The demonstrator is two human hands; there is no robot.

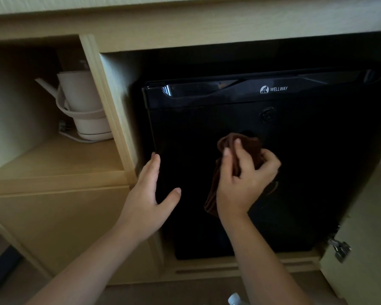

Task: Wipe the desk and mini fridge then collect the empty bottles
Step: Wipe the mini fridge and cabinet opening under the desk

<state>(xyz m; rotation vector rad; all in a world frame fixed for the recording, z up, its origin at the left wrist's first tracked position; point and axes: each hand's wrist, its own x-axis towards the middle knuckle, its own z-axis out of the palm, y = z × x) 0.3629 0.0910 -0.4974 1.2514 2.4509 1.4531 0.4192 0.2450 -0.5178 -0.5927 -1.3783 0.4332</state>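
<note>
Right hand [244,183] grips brown cloth [240,146] against WELLWAY mini fridge [317,172]; left hand [147,194] fingers [152,170] lie straight.

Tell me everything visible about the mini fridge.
The mini fridge is glossy black, door closed, standing in a pale wooden cabinet bay. A white WELLWAY logo sits near the door's top, a round fitting below it. The right hand holds a bunched brown cloth against the door's middle; the left hand lies open at its left edge.
</note>
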